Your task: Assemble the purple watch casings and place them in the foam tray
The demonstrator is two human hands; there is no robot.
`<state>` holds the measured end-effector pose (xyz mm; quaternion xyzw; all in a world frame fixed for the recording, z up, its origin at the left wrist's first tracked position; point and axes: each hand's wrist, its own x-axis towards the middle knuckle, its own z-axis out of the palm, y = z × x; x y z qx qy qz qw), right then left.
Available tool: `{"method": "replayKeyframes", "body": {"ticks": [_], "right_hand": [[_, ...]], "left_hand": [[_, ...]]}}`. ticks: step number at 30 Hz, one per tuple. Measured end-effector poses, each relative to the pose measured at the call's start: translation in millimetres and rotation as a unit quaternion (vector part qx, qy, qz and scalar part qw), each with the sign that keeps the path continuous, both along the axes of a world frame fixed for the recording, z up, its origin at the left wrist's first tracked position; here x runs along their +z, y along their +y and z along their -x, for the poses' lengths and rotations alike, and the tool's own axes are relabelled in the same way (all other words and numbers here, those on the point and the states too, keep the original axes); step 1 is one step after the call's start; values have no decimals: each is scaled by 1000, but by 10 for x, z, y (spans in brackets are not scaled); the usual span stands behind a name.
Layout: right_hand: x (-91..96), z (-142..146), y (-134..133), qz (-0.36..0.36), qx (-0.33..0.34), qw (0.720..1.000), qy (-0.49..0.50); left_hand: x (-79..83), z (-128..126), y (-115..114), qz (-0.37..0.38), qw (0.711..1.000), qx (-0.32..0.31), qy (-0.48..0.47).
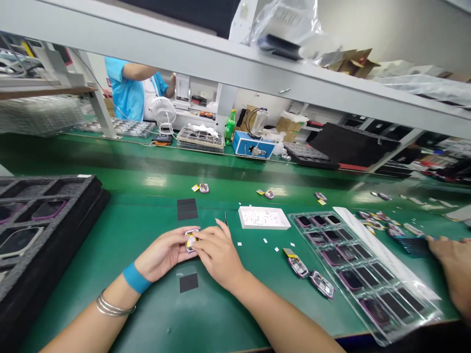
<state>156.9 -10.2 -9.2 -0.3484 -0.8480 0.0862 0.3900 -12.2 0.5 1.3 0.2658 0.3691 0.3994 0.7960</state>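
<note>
My left hand [167, 252] is closed around the edge of a small smartwatch case [189, 234], open side up, with a yellow-edged silver battery [191, 242] at it. My right hand [220, 255] reaches over from the right, its fingertips pressed together on the battery and case. A thin dark pointed tool, like tweezers [225, 218], sticks up past my right fingers; how it is held is hidden. Dark rectangular sheets [187, 209] lie beyond and nearer than my hands. To the right are more opened cases [298, 266] with batteries.
A white box [264, 217] holds tiny pieces. A clear plastic tray [368, 274] of watch screens stands right; black foam trays [47, 230] stand left. Another person's hand [451, 264] is at the far right. A shelf beam [235, 63] crosses above; a person in blue [127, 90] works behind.
</note>
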Motion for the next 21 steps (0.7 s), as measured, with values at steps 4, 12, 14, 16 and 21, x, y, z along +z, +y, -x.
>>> {"method": "replayKeyframes", "body": {"ticks": [4,12,14,16,21], "right_hand": [[-49,-12,31,135,-35,983,123],[-126,59,11,417,73,860,286],[-111,59,-30,394,60,871,287],[-76,15,-12,398,68,870,283],[242,-98,558,415,27,886,205]], "left_hand": [[-7,-5,-8,-51,998,-18,20],[-63,-73,-27,-114,990,-32,75],[-45,-82,-33,-120,989,-31,74],[7,-73,-44,-104,993,-19,59],[237,65,-176,-72,997,33,8]]}}
